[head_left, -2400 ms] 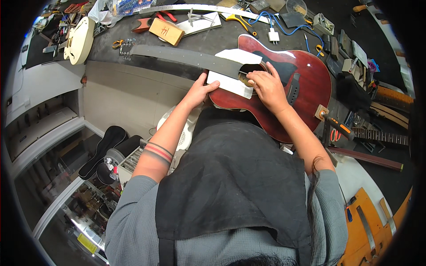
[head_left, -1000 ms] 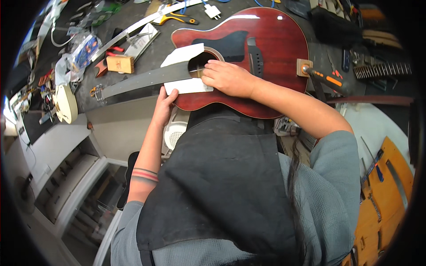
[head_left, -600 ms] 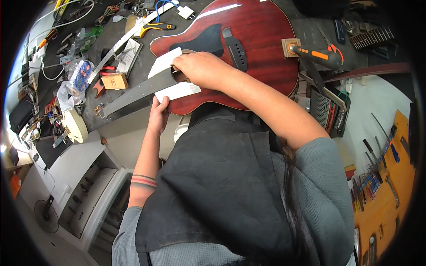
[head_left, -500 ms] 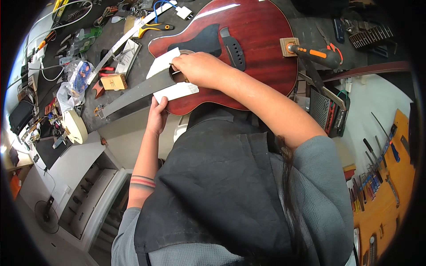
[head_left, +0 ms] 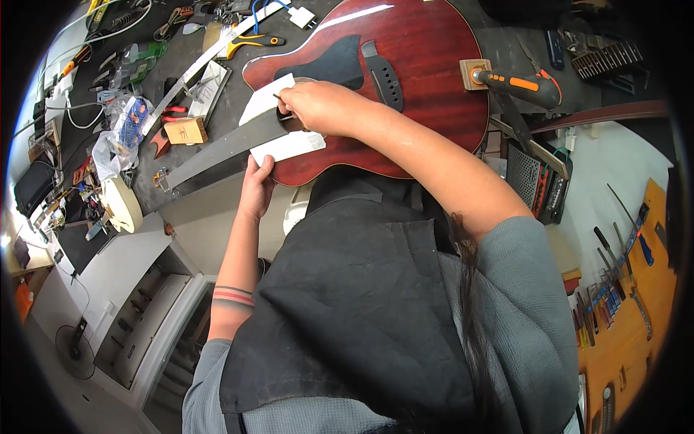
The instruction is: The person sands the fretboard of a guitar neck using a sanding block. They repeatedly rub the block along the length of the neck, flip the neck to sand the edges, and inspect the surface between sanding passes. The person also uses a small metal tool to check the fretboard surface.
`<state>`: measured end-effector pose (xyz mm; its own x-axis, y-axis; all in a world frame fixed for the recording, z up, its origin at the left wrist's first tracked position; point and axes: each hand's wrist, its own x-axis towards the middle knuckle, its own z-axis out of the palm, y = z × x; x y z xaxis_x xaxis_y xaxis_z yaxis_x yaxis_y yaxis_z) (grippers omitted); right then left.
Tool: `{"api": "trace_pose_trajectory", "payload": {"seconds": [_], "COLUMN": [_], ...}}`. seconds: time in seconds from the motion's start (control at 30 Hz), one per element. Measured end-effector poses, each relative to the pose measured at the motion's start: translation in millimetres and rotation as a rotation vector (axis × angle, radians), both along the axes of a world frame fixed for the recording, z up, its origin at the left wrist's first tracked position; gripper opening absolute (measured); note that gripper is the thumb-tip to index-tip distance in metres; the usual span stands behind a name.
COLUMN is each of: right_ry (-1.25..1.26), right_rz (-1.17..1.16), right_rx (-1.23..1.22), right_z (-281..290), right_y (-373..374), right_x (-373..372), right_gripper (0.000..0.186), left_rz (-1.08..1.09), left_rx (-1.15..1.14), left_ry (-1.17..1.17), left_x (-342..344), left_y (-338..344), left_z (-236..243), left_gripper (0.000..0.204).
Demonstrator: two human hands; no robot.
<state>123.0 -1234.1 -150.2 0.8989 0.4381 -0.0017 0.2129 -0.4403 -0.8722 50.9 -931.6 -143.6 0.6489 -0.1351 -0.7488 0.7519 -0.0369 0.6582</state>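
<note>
Guitar, one, red-brown, flat on bench; neck runs lower left, body upper right. Two white paper sheets flank neck. Right hand curled at soundhole, grasp unclear; left hand flat under neck, holding nothing

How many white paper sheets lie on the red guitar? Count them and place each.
2. One white sheet lies above the neck, left of the right hand; the other lies below the neck, by the left hand. More may be hidden under the hands.
</note>
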Motion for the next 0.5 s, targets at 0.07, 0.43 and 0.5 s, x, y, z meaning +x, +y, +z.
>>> {"api": "trace_pose_trajectory", "payload": {"seconds": [0.07,0.43,0.5], "right_ry": [0.078,0.091,0.123], "right_rz": [0.011,-0.268,-0.288], "right_rx": [0.019,-0.005,0.036], "right_z": [-2.6,-4.1,-6.1], "right_y": [-1.6,22.3,19.7], "right_x": [4.7,10.5,8.9], "right_gripper": [0.024,0.027,0.026], "left_rz": [0.003,0.002,0.006], "left_rx": [0.001,0.009,0.0], "left_ry": [-0.002,-0.01,-0.014], "left_x": [-1.0,-2.4,-2.6], "left_y": [1.4,4.5,5.2], "left_z": [0.0,-5.8,-7.8], "left_gripper": [0.062,0.057,0.057]}}
